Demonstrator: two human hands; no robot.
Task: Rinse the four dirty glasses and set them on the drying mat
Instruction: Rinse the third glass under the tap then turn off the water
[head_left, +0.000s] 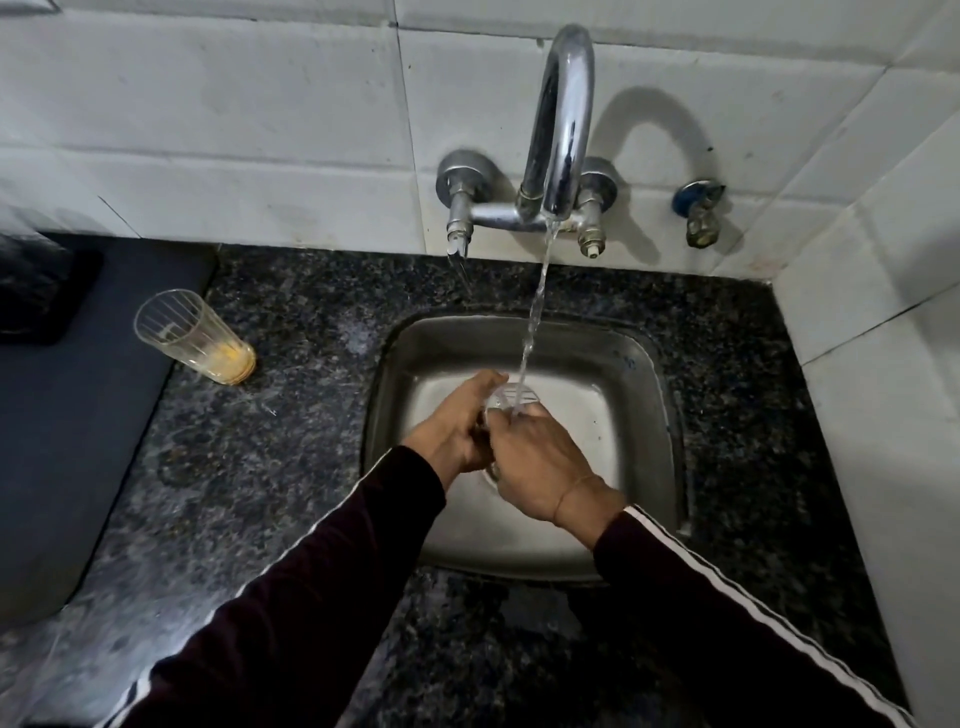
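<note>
Over the steel sink (644, 415), in the single head view I have, both of my hands meet under the running stream (535, 317) from the curved tap (563, 114). My left hand (457, 431) wraps its grip round the near side of a clear glass (511, 397), fingers curled about it, and my right hand (540, 467) closes on it from the other side, so the glass is caught between the two. Only its rim and a little of the wall show past my fingers. I hold it low in the basin with the mouth turned up towards the spout, so the water falls straight in and any splash stays inside the sink rather than landing on the surface (270, 457).

A second glass (195, 338) stands on the dark speckled surface to the left of the sink, well apart from my hands, with yellow residue at its bottom. I judge it waits there within easy reach of my left hand. Just beyond it lies a dark mat (78, 395), touching or nearly touching the glass's far side; I take that for the drying mat, kept beside the sink so a rinsed glass travels only a little way. No glass stands on the part of it I can see, and the other glasses are out of view.
</note>
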